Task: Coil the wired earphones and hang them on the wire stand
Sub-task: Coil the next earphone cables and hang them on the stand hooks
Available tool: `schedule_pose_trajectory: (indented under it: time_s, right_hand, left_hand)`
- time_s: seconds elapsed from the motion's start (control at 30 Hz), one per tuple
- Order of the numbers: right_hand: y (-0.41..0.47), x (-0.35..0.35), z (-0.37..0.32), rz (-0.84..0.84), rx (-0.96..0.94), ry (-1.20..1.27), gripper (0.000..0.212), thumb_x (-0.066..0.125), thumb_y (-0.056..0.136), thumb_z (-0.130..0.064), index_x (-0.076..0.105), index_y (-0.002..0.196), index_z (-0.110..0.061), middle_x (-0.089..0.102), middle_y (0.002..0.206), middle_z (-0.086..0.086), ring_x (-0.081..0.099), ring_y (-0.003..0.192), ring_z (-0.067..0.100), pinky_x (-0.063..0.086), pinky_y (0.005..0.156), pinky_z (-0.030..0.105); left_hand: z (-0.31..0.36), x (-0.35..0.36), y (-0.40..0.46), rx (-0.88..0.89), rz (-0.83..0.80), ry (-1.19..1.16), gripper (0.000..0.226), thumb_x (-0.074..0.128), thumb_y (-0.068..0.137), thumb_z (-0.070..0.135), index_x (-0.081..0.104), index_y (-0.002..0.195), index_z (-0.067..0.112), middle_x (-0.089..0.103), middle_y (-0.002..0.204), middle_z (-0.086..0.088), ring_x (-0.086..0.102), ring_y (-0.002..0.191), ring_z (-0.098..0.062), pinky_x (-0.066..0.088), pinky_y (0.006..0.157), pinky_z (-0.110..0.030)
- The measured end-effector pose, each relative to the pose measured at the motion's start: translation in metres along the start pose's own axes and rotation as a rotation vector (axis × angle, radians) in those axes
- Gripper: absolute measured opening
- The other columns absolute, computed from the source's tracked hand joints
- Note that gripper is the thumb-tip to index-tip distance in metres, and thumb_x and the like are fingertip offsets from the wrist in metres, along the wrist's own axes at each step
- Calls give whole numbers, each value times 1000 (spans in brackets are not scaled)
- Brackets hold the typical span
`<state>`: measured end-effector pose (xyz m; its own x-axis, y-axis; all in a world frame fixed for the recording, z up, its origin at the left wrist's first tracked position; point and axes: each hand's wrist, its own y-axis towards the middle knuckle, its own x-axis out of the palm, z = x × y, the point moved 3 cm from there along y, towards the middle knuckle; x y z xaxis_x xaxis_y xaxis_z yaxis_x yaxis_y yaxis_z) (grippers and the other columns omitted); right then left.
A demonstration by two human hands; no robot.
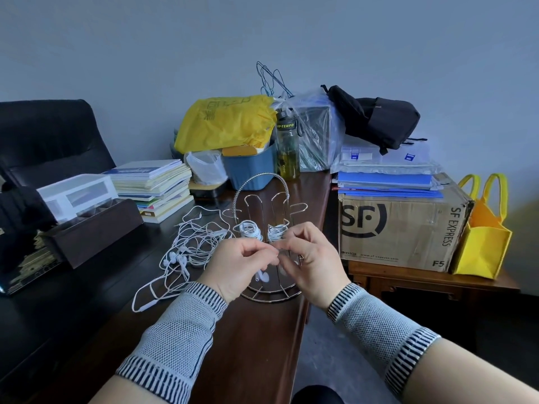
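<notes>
Soft, even daylight is filling the scene, neither harsh nor dim, and the grey wall is grading slightly darker toward the upper corners. Shadows are staying faint and diffuse; the darkest area is sitting at lower left, where the black chair and the dark desk are swallowing detail. A mild sheen is showing on the desk surface at centre. Wide-angle distortion is bowing the edges and stretching the forearms along the bottom. Focus is looking slightly soft throughout, with compression smearing fine texture.
</notes>
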<state>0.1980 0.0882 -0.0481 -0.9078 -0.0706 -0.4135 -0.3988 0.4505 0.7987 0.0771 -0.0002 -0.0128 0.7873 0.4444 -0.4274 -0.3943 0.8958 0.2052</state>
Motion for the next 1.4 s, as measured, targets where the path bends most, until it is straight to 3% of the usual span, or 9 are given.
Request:
schedule_pose_trajectory:
  time_s: [0.13, 0.3, 0.43, 0.6, 0.73, 0.93, 1.03, 1.2, 1.4]
  right_hand:
    - [1, -2, 0, 17, 38, 18, 15, 72, 79, -10, 72, 91, -19, 51, 90, -12, 56, 83, 3, 43, 75, 7]
    - [1, -1, -3, 30, 245, 190, 5, 67, 85, -17, 64, 82, -20, 55, 89, -13, 59, 75, 8, 53, 66, 22]
    - [6, 0, -7, 55, 450, 373, 14, 67, 86, -8, 62, 75, -14, 61, 91, 4, 56, 66, 1, 44, 59, 7]
    - [8, 3, -6, 56, 562, 547, 9, 69, 84, -6, 65, 76, -8, 65, 94, 10, 58, 63, -3, 47, 53, 11]
    - [6, 15, -1, 54, 670, 665, 19, 71, 80, -13, 65, 62, -19, 66, 80, 7, 63, 70, 28, 57, 67, 47]
    - [10, 17, -8, 57, 789, 860, 23, 68, 79, -24, 59, 64, -10, 57, 74, 21, 53, 68, 36, 50, 64, 57]
    - [11, 16, -8, 148, 850, 855, 24, 70, 82, -18, 62, 59, -18, 56, 70, 18, 51, 66, 31, 49, 60, 48]
    - [15, 19, -13, 273, 917, 946, 23, 68, 83, -5, 62, 63, -15, 54, 56, 1, 47, 58, 21, 41, 54, 31]
    - [17, 21, -17, 349, 946, 1020, 17, 66, 85, -4, 61, 70, -11, 54, 49, -4, 48, 45, 8, 41, 45, 20]
  left_hand:
    - [-1, 0, 0, -24, 29, -160, 30, 64, 60, 46, 79, 69, 22, 73, 72, 0, 57, 62, -6, 41, 58, -14]
    - [-7, 6, 0, -42, 300, 25, 19, 61, 92, 19, 75, 83, 27, 73, 70, 9, 62, 56, -3, 52, 61, -20]
    - [-8, 16, -8, -16, 439, 230, 26, 53, 96, 33, 71, 114, 27, 73, 78, 9, 70, 72, -13, 57, 79, -35]
    - [-4, 27, -7, -55, 341, 110, 35, 40, 102, 31, 56, 134, 28, 65, 70, 7, 64, 57, 2, 52, 71, -13]
    - [-23, 31, 8, -58, 303, -121, 38, 42, 81, 61, 54, 117, 57, 69, 115, 4, 69, 99, -24, 55, 88, -50]
    - [-26, 32, 15, -60, 411, -393, 18, 63, 88, 34, 71, 103, 38, 75, 101, 3, 72, 93, -23, 57, 85, -45]
    - [-28, 34, 20, -68, 404, -508, 19, 62, 93, 12, 70, 106, 23, 76, 90, 3, 73, 81, -16, 58, 67, -29]
    - [-35, 31, 23, -58, 407, -474, 20, 67, 90, 14, 70, 90, 34, 76, 97, 3, 72, 91, -17, 57, 89, -41]
    - [-35, 30, 24, -19, 414, -513, 19, 67, 89, 10, 71, 97, 27, 76, 90, 2, 73, 86, -15, 59, 81, -35]
